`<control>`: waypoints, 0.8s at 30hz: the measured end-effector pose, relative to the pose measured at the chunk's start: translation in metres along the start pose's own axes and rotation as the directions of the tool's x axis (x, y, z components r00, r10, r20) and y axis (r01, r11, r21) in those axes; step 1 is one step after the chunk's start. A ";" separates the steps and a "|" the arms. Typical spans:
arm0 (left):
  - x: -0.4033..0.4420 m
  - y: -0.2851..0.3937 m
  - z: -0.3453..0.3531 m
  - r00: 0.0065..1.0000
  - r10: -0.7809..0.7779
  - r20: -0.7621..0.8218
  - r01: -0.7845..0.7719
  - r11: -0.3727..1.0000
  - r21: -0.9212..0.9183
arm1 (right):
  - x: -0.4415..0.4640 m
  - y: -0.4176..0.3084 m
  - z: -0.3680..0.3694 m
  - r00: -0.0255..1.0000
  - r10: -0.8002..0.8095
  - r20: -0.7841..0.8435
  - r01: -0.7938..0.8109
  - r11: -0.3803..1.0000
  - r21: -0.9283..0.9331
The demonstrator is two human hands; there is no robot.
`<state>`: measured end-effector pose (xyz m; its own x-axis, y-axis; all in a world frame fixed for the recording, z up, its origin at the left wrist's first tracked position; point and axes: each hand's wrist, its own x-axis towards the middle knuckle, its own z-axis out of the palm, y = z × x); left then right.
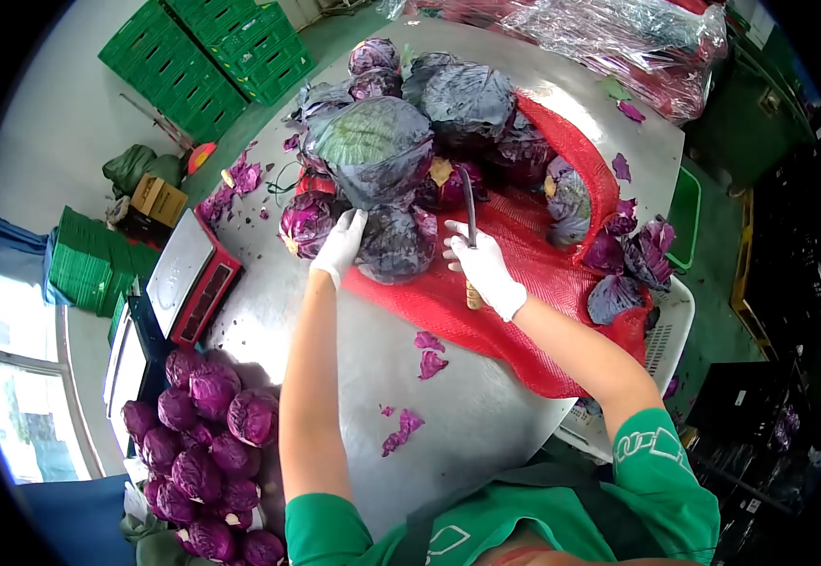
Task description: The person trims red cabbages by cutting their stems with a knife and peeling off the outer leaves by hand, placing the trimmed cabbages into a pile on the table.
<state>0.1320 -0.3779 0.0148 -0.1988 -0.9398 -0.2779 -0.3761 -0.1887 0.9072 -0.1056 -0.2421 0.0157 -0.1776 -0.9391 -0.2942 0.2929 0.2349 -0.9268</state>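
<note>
Single head-worn wide view, black at the corners, looks forward and steeply down from close above the green shirt [544, 507] at bottom edge, with left hand [340, 247] and right hand [488, 272] near mid-frame, metal table [472, 415] beneath, stacked crates [170, 75] farther off upper left.

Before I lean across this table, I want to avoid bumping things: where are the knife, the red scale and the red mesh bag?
Knife [470, 206], head view: on the dark blade.
Red scale [182, 269], head view: on the pale top plate.
Red mesh bag [525, 224], head view: on bare netting.
</note>
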 end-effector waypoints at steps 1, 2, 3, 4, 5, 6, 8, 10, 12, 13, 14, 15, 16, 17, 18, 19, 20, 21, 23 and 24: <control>-0.020 0.007 0.012 0.997 0.056 -0.061 -0.058 0.998 -0.037 | 0.002 0.002 0.001 1.000 -0.001 -0.001 0.001 1.000 0.014; -0.030 0.006 0.012 0.996 0.075 -0.039 -0.076 0.997 -0.016 | 0.003 0.004 0.005 1.000 0.000 0.001 0.000 1.000 0.027; -0.049 0.008 0.021 0.994 0.076 -0.080 -0.089 0.981 -0.172 | 0.003 0.008 0.003 1.000 0.024 0.013 -0.025 0.998 0.062; -0.076 0.016 0.026 0.993 0.070 -0.096 -0.084 0.984 -0.159 | -0.002 0.012 0.001 0.999 0.053 0.014 -0.054 0.992 0.115; -0.101 0.020 0.031 0.991 0.065 -0.115 -0.082 0.986 -0.145 | -0.008 0.013 0.001 0.997 0.081 0.018 -0.082 0.982 0.168; -0.121 0.011 0.038 0.984 0.083 -0.159 -0.104 0.986 -0.128 | -0.016 0.014 -0.003 0.994 0.109 0.031 -0.113 0.980 0.162; -0.145 -0.032 0.045 0.944 0.231 -0.234 -0.239 0.971 -0.008 | -0.027 0.019 -0.011 0.988 0.112 0.110 -0.129 0.979 0.161; -0.169 -0.041 0.043 0.983 0.068 -0.169 -0.128 0.918 -0.376 | -0.042 0.024 -0.014 0.984 0.115 0.137 -0.134 0.981 0.142; -0.182 -0.044 0.040 0.989 -0.120 -0.088 0.048 0.815 -0.578 | -0.056 0.030 -0.016 0.980 0.103 0.168 -0.121 0.988 0.098; -0.183 -0.048 0.045 0.991 -0.056 -0.118 -0.024 0.808 -0.588 | -0.063 0.032 -0.017 0.977 0.089 0.191 -0.099 0.994 0.046; -0.185 -0.051 0.047 0.989 0.008 -0.149 -0.097 0.796 -0.597 | -0.068 0.045 -0.016 0.977 0.081 0.200 -0.110 0.984 0.138; -0.192 -0.051 0.047 0.988 0.000 -0.154 -0.093 0.797 -0.597 | -0.075 0.048 -0.013 0.975 0.088 0.205 -0.118 0.984 0.137; -0.199 -0.051 0.045 0.993 0.055 -0.108 -0.111 0.777 -0.619 | -0.082 0.053 -0.008 0.982 -0.031 0.185 0.016 0.997 0.079; -0.206 -0.051 0.044 0.992 0.111 -0.064 -0.126 0.757 -0.641 | -0.090 0.056 -0.002 0.974 -0.151 0.171 0.150 0.989 0.020; -0.214 -0.047 0.045 0.995 0.086 -0.043 -0.092 0.741 -0.666 | -0.102 0.046 0.001 0.963 -0.209 0.168 0.251 0.923 -0.292; -0.219 -0.046 0.048 0.996 0.080 -0.048 -0.091 0.742 -0.664 | -0.108 0.050 0.003 0.964 -0.204 0.173 0.248 0.924 -0.290; -0.224 -0.045 0.051 0.989 0.137 -0.061 -0.146 0.784 -0.603 | -0.115 0.055 0.004 0.966 -0.231 0.118 0.256 0.923 -0.287; -0.228 -0.045 0.055 0.978 0.199 -0.066 -0.203 0.817 -0.539 | -0.120 0.061 0.003 0.964 -0.261 0.059 0.267 0.920 -0.287; -0.232 -0.046 0.062 0.972 0.234 -0.031 -0.219 0.844 -0.490 | -0.131 0.069 -0.004 0.990 -0.140 0.010 0.140 0.984 -0.107; -0.236 -0.043 0.068 0.956 0.291 -0.022 -0.272 0.859 -0.434 | -0.138 0.072 -0.009 0.998 -0.052 0.028 0.048 0.992 0.120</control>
<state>0.1338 -0.1287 0.0197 -0.2794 -0.9602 0.0053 0.1236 -0.0305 0.9919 -0.0680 -0.0931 -0.0128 -0.1660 -0.9566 -0.2393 0.3944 0.1580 -0.9052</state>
